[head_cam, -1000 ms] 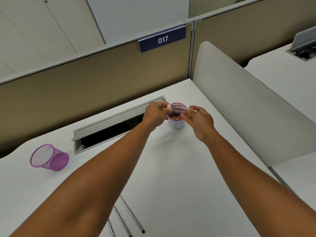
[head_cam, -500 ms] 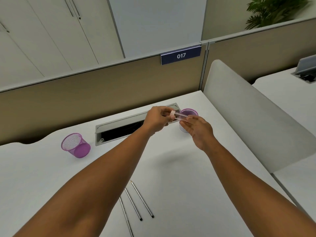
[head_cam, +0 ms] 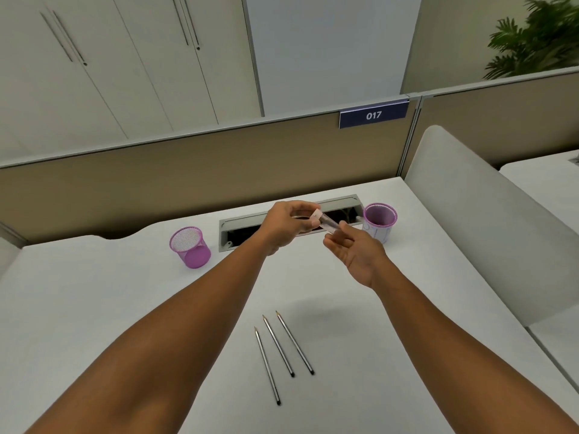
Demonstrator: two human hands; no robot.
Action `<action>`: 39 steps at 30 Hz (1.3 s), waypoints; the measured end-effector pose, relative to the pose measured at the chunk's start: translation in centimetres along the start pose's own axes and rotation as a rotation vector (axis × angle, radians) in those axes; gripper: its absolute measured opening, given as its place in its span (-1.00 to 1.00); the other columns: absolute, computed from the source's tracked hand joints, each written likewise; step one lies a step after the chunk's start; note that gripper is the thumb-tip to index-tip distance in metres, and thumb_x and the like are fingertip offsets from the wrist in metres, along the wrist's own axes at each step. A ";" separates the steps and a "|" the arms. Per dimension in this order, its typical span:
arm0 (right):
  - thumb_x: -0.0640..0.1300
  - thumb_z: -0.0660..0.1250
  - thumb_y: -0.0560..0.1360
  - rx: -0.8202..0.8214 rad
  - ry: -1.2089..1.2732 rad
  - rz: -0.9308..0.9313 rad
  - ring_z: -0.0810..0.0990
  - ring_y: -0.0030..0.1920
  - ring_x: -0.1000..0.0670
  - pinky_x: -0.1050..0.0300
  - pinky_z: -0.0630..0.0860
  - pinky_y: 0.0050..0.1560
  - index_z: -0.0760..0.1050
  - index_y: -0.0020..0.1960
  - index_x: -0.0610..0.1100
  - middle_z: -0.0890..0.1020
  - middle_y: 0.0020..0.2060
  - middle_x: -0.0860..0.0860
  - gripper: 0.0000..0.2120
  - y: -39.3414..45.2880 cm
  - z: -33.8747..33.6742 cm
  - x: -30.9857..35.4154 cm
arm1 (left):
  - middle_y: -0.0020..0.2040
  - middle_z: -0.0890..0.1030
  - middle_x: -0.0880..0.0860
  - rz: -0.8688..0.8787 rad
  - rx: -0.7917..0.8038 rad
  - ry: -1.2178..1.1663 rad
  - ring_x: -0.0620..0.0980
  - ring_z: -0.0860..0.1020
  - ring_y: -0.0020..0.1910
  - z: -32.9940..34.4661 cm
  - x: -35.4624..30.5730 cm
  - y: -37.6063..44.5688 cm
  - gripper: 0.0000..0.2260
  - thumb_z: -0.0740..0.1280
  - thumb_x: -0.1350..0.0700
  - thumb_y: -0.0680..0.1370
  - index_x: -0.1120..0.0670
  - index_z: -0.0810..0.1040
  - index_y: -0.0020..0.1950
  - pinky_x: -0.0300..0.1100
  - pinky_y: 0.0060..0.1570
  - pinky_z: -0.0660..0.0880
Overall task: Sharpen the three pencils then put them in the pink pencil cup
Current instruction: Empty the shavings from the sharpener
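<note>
Three grey pencils (head_cam: 278,346) lie side by side on the white desk (head_cam: 94,308), between my forearms, tips pointing away. Both hands hold a small sharpener (head_cam: 326,222) with a clear body and a pink end, above the desk. My left hand (head_cam: 286,225) pinches the pink end. The fingertips of my right hand (head_cam: 354,249) grip the clear body. The pink mesh pencil cup (head_cam: 189,247) stands upright to the left of my hands, with nothing visible in it.
A second purple cup (head_cam: 379,222) with a white lower band stands just right of my hands. An open cable tray (head_cam: 241,227) runs along the back of the desk. A beige partition stands behind, and a white divider panel (head_cam: 485,230) to the right.
The sharpener was held over the purple cup on the right; both hands have drawn it left and away from that cup. The view has tilted up, and all three pencils now show.
</note>
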State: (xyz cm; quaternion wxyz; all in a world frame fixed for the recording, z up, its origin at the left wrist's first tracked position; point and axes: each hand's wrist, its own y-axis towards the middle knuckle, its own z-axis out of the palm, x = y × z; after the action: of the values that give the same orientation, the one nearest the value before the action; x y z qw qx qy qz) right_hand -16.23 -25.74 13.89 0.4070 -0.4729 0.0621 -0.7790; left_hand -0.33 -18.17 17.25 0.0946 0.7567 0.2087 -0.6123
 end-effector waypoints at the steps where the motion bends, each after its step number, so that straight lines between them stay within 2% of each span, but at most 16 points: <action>1: -0.11 0.36 0.55 0.009 -0.016 0.009 0.69 -0.14 -0.11 0.10 0.66 -0.15 0.52 0.11 -0.32 0.63 -0.12 -0.20 -0.72 -0.2 0.4 -0.4 | -0.02 0.68 0.00 -0.004 -0.001 -0.002 -0.15 0.65 -0.08 -0.4 0.0 -0.5 -0.74 0.45 0.25 0.49 0.15 0.63 0.18 -0.38 -0.17 0.53; 7: 0.00 0.29 0.58 0.059 -0.134 0.068 0.69 -0.16 -0.10 0.12 0.66 -0.15 0.53 0.10 -0.30 0.64 -0.14 -0.18 -0.66 -1.6 2.3 -2.6 | 0.03 0.66 0.03 -0.030 0.035 -0.024 -0.09 0.64 -0.02 -3.0 0.0 -3.1 -0.71 0.39 0.29 0.52 0.16 0.59 0.24 -0.34 -0.13 0.56; 10: 0.04 0.27 0.58 0.088 -0.167 0.094 0.69 -0.17 -0.09 0.14 0.66 -0.14 0.53 0.11 -0.31 0.65 -0.16 -0.18 -0.61 -2.3 3.4 -3.8 | 0.08 0.66 0.09 -0.046 0.044 -0.053 -0.04 0.64 0.03 -4.0 0.3 -4.1 -0.73 0.38 0.23 0.55 0.14 0.58 0.24 -0.29 -0.06 0.58; 13: 0.06 0.27 0.58 0.117 -0.213 0.105 0.69 -0.17 -0.08 0.17 0.65 -0.18 0.52 0.13 -0.31 0.66 -0.13 -0.19 -0.58 -2.8 4.2 -4.8 | 0.07 0.66 0.12 -0.071 -0.018 -0.123 0.01 0.66 0.04 -4.6 0.7 -5.1 -0.77 0.37 0.11 0.56 0.13 0.61 0.19 -0.24 -0.02 0.60; 15: 0.07 0.26 0.58 0.135 -0.233 0.111 0.69 -0.17 -0.08 0.18 0.64 -0.20 0.53 0.14 -0.32 0.66 -0.11 -0.20 -0.57 -3.2 4.8 -5.4 | 0.07 0.66 0.13 -0.081 -0.072 -0.166 0.01 0.66 0.03 -5.0 1.0 -5.6 -0.79 0.37 0.13 0.56 0.13 0.62 0.18 -0.22 -0.01 0.60; 21: 0.06 0.23 0.60 0.192 -0.280 0.165 0.66 -0.24 -0.06 0.20 0.62 -0.26 0.53 0.06 -0.31 0.64 -0.13 -0.19 -0.60 -4.1 5.9 -6.6 | 0.08 0.66 0.08 -0.128 -0.083 -0.215 -0.01 0.65 0.05 -6.1 1.8 -7.2 -0.78 0.31 0.16 0.60 0.10 0.60 0.23 -0.26 -0.02 0.59; 25: 0.04 0.16 0.63 0.226 -0.327 0.185 0.64 -0.22 -0.09 0.15 0.60 -0.18 0.53 0.04 -0.31 0.63 -0.16 -0.19 -0.60 -4.5 6.5 -7.2 | 0.06 0.68 0.08 -0.129 -0.089 -0.218 -0.01 0.65 0.04 -6.9 2.0 -8.1 -0.77 0.33 0.15 0.59 0.15 0.59 0.23 -0.28 -0.02 0.58; 27: 0.04 0.14 0.64 0.239 -0.353 0.177 0.60 -0.21 -0.08 0.15 0.56 -0.19 0.52 0.08 -0.29 0.62 -0.12 -0.19 -0.61 -4.7 7.1 -7.4 | 0.07 0.67 0.10 -0.116 -0.085 -0.200 -0.01 0.65 0.04 -7.0 2.0 -8.4 -0.76 0.34 0.16 0.58 0.17 0.59 0.24 -0.29 -0.01 0.58; 29: 0.06 0.14 0.63 0.250 -0.381 0.160 0.53 -0.24 -0.06 0.17 0.51 -0.28 0.52 0.09 -0.23 0.58 -0.10 -0.18 -0.63 -5.0 7.9 -7.4 | 0.08 0.67 0.11 -0.099 -0.041 -0.164 -0.02 0.66 0.03 -7.0 2.0 -8.8 -0.75 0.35 0.19 0.58 0.19 0.58 0.25 -0.30 -0.02 0.58; 33: 0.34 0.12 0.53 0.245 -0.472 0.128 0.42 -0.30 -0.02 0.19 0.35 -0.38 0.53 0.16 -0.17 0.49 -0.15 -0.14 -0.40 -5.7 9.1 -7.6 | 0.07 0.68 0.09 -0.060 0.036 -0.089 0.00 0.66 0.06 -6.9 2.0 -9.6 -0.75 0.34 0.17 0.58 0.14 0.61 0.25 -0.15 0.15 0.56; 36: 0.46 0.12 0.44 0.255 -0.524 0.099 0.38 -0.34 0.02 0.18 0.27 -0.38 0.58 0.06 -0.08 0.45 -0.23 -0.09 -0.36 -6.1 9.2 -7.9 | 0.05 0.69 0.07 -0.040 0.096 0.021 0.02 0.65 0.08 -6.8 1.9 -10.2 -0.75 0.36 0.15 0.56 0.09 0.62 0.23 -0.06 0.21 0.52; 39: 0.40 0.15 0.48 0.259 -0.584 0.065 0.36 -0.35 0.04 0.21 0.26 -0.41 0.54 -0.07 -0.05 0.43 -0.28 -0.06 -0.48 -6.4 9.2 -8.4 | 0.02 0.69 0.03 -0.003 0.092 0.156 -0.01 0.64 0.05 -6.6 2.0 -10.8 -0.78 0.40 0.14 0.54 0.05 0.64 0.18 -0.02 0.21 0.52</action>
State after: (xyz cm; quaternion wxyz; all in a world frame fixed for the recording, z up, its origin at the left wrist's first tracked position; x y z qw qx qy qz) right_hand -10.81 -13.02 16.26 0.4892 -0.6183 -0.1419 -0.5985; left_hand 1.21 -5.46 18.11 0.0422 0.8053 0.1881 -0.5606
